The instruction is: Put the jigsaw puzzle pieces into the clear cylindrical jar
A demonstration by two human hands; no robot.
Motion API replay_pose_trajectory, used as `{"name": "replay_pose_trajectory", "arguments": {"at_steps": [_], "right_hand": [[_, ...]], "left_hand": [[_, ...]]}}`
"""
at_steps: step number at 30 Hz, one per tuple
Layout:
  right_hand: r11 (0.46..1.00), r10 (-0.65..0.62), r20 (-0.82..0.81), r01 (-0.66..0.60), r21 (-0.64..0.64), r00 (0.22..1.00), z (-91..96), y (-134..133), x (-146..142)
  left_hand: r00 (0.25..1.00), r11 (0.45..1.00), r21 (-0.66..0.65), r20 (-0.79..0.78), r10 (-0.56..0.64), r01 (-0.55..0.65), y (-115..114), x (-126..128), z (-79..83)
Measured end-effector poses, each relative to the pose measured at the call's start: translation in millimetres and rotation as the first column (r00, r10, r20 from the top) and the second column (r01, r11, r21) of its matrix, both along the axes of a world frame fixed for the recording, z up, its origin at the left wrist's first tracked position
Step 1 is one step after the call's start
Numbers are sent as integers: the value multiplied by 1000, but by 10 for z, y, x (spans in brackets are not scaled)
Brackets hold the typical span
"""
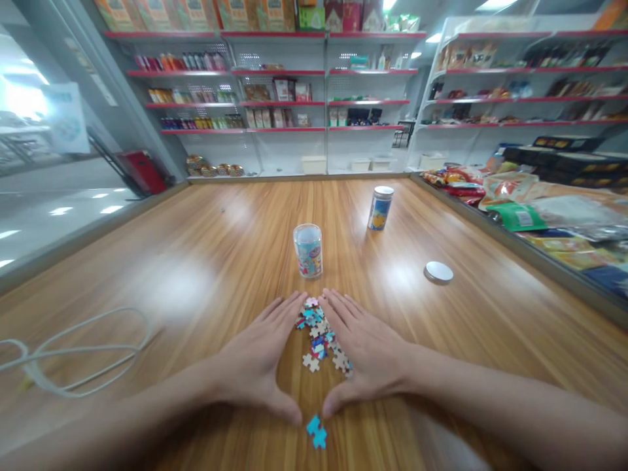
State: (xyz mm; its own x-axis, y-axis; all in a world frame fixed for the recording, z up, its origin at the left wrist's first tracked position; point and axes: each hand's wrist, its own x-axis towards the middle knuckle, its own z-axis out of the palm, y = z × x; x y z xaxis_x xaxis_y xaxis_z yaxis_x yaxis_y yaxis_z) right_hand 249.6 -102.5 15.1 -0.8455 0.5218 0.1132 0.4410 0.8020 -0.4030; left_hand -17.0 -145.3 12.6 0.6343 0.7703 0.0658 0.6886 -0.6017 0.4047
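Both hands lie flat on the wooden worktop [196,261], palms down, fingers straight and together. The left hand [260,360] and right hand [366,356] angle toward each other so their fingertips nearly meet at the far end and their thumbs nearly meet at the near end. Between them sits a small heap of puzzle pieces [321,337], fenced in on both sides; neither grip is closed on anything, both being open. Two blue pieces [316,432] lie outside the ring, just beyond the thumbs. Past the fingertips stands a clear jar [308,250], with a lidded can [380,208] farther off and a round lid [438,271] to the right. A white cable [73,356] loops at far left.
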Motion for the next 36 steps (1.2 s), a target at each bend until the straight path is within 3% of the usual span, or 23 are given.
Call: {"name": "replay_pose_trajectory", "arguments": {"at_steps": [3,6,12,16,25,30,36], "right_hand": [[997,-67,6,67,27,998,-18,-19,-55],[995,-97,-9,97,14,995,27,-7,-46],[996,10,-17,-11,-90,1000,122,-114,96],[994,91,-19,-92,-58,996,112,-213,60],[990,-126,72,121,68,989,21,13,-35],[992,-93,52,88,93,994,30,41,-26],[988,-90,-44,95,125,995,47,-21,-37]], "left_hand": [[1000,1000,7,-4,5,-5,-24,278,-9],[999,1000,-16,45,13,-12,-1,397,9],[993,993,4,-19,-119,119,-104,265,39],[999,998,59,-37,-33,35,-207,338,-24],[985,988,89,-101,137,-128,73,221,-40],[997,998,62,-78,16,-11,109,206,34],[996,998,52,75,-38,34,69,210,26]]}}
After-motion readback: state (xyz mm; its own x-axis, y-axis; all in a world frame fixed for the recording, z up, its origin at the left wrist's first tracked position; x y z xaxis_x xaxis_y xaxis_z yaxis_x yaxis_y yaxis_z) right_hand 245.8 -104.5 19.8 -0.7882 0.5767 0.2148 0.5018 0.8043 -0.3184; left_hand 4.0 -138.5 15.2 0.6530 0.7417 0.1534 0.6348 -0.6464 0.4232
